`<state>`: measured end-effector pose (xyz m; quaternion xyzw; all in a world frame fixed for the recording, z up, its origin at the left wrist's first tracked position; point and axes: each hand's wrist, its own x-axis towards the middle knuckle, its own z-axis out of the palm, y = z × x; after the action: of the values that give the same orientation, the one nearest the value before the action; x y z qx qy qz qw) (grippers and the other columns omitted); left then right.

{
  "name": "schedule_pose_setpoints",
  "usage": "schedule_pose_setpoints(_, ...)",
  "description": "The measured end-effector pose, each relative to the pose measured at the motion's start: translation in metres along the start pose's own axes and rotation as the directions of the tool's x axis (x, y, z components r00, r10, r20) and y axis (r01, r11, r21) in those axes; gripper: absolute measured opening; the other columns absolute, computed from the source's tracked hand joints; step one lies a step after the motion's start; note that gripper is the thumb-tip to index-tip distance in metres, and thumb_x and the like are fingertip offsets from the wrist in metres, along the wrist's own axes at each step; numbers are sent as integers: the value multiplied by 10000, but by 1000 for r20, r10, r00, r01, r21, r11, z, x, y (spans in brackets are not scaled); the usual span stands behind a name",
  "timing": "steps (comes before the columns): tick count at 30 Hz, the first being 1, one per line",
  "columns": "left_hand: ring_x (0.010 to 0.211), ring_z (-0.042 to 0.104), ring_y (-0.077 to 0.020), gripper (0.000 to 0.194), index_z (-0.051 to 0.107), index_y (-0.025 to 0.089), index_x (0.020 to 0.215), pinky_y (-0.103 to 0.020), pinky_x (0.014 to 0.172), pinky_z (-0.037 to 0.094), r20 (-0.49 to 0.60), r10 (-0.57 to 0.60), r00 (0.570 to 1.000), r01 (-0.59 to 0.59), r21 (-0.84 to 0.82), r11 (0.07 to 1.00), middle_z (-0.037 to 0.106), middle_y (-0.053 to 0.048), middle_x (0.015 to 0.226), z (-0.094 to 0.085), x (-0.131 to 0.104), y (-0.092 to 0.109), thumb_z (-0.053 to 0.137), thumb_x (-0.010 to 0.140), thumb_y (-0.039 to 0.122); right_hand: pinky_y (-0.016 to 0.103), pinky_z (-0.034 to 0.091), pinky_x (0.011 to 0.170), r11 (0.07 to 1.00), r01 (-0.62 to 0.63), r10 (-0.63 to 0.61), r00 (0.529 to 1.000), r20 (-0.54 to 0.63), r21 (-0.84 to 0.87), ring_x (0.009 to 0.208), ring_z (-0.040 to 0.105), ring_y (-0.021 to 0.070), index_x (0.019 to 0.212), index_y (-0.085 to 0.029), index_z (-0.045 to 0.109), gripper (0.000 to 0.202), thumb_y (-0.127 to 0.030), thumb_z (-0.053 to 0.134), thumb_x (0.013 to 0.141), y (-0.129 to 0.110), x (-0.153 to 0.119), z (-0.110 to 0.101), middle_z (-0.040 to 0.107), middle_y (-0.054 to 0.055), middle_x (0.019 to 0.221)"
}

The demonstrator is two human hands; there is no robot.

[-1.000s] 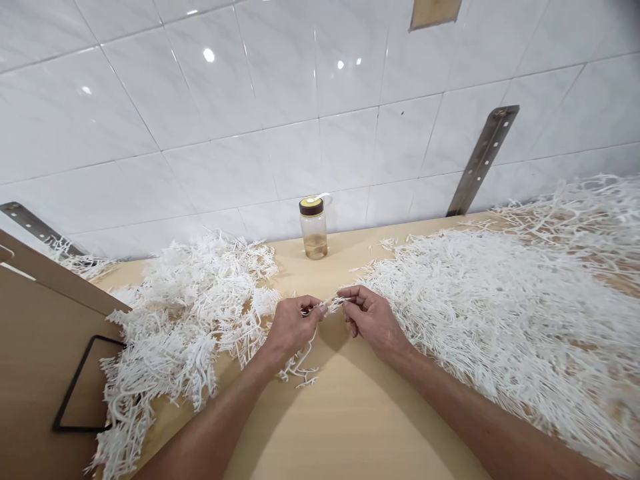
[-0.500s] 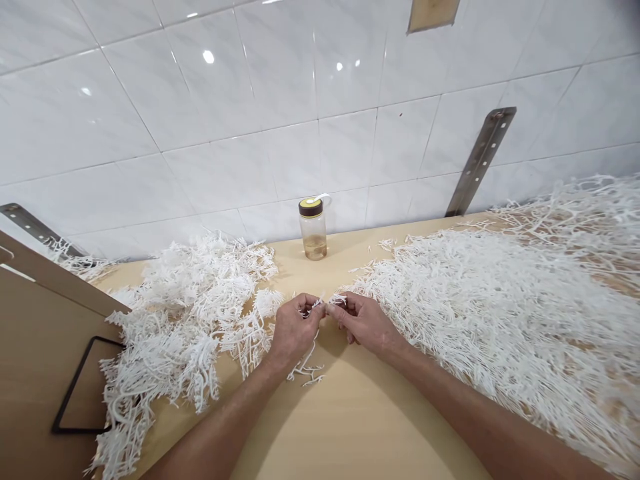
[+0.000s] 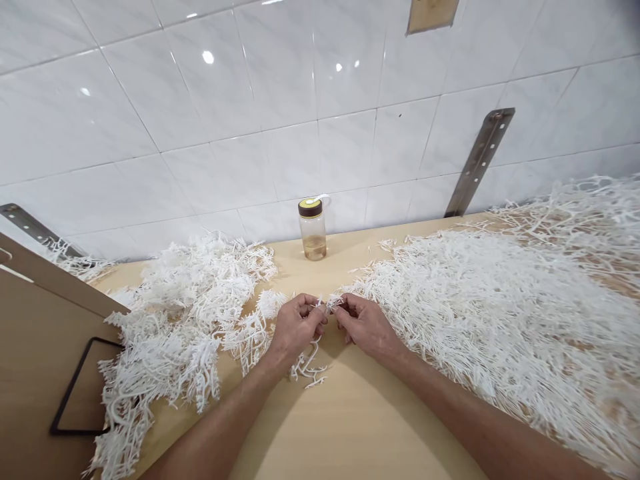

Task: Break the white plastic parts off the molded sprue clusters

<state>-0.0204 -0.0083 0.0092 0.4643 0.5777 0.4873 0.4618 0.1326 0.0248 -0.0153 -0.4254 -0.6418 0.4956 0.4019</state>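
In the head view my left hand (image 3: pixel 294 328) pinches a white branching strand (image 3: pixel 306 365), thin and plastic-looking, whose forked ends hang below the palm. My right hand (image 3: pixel 369 328) faces it with thumb and fingers closed on a small white forked sprig (image 3: pixel 334 303). The fingertips of both hands are close together over the table (image 3: pixel 325 427). Whether the two white pieces are joined is too small to make out. Beside my left hand lies a tangled heap of white branching strands (image 3: pixel 185 307); a wide spread of white sprigs (image 3: pixel 480 300) lies beside my right.
Behind my hands a clear bottle (image 3: pixel 313 235) with a dark and yellow lid stands near the tiled wall (image 3: pixel 280 107). A brown panel (image 3: pixel 45 373) with a black rectangular frame (image 3: pixel 75 387) is at left. Perforated metal brackets (image 3: pixel 479 163) rise against the wall.
My fingertips have drawn slightly apart, with more of the white sprig showing between them. The strand hanging under my left hand has shifted a little.
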Motion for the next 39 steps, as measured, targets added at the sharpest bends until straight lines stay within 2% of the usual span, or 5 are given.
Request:
schedule_pose_setpoints(5, 450, 521, -106, 222, 612, 162, 733, -225, 467, 423, -63, 95, 994, -82, 184, 979, 611, 0, 572, -1, -1, 0, 637, 771, 379, 241, 437, 440, 1000, 27, -28, 998, 64, 12, 433, 490, 108, 926, -184, 671, 257, -409, 573, 847, -1, -2, -2, 569, -29, 602)
schedule_pose_setpoints(12, 519, 552, -118, 136, 636, 183, 733, -220, 517, 406, -67, 334, 940, -262, 486, 834, 612, 10, 578, 1, -7, -5, 573, 807, 279, 239, 418, 447, 996, 27, -29, 999, -26, -90, 461, 520, 124, 699, -198, 559, 315, -481, 637, 813, -4, -3, 2, 574, -21, 573)
schedule_pose_setpoints(22, 465, 544, -116, 244, 557, 175, 735, -228, 472, 452, -4, 52, 999, -52, 62, 997, 601, 3, 569, 1, -3, -1, 660, 769, 394, 252, 429, 419, 999, -45, 45, 997, -61, 2, 402, 526, 131, 633, -216, 490, 292, -412, 571, 832, 2, 0, 4, 535, -43, 519)
schedule_pose_setpoints(26, 440, 537, -120, 273, 571, 176, 764, -227, 450, 441, 8, 17, 1000, -17, 89, 996, 583, 15, 552, 0, -2, -3, 682, 752, 425, 250, 435, 431, 1000, -31, 31, 998, -62, -4, 416, 530, 139, 715, -206, 586, 186, -360, 564, 817, 1, -2, 3, 529, -47, 488)
schedule_pose_setpoints(39, 513, 465, -112, 209, 711, 190, 782, -225, 525, 335, -54, 393, 918, -293, 574, 765, 565, 25, 554, -3, -6, -2, 574, 839, 337, 226, 478, 428, 984, -28, 18, 998, 56, 174, 532, 528, 116, 917, -186, 611, 197, -300, 619, 756, -6, -5, 2, 596, 1, 732)
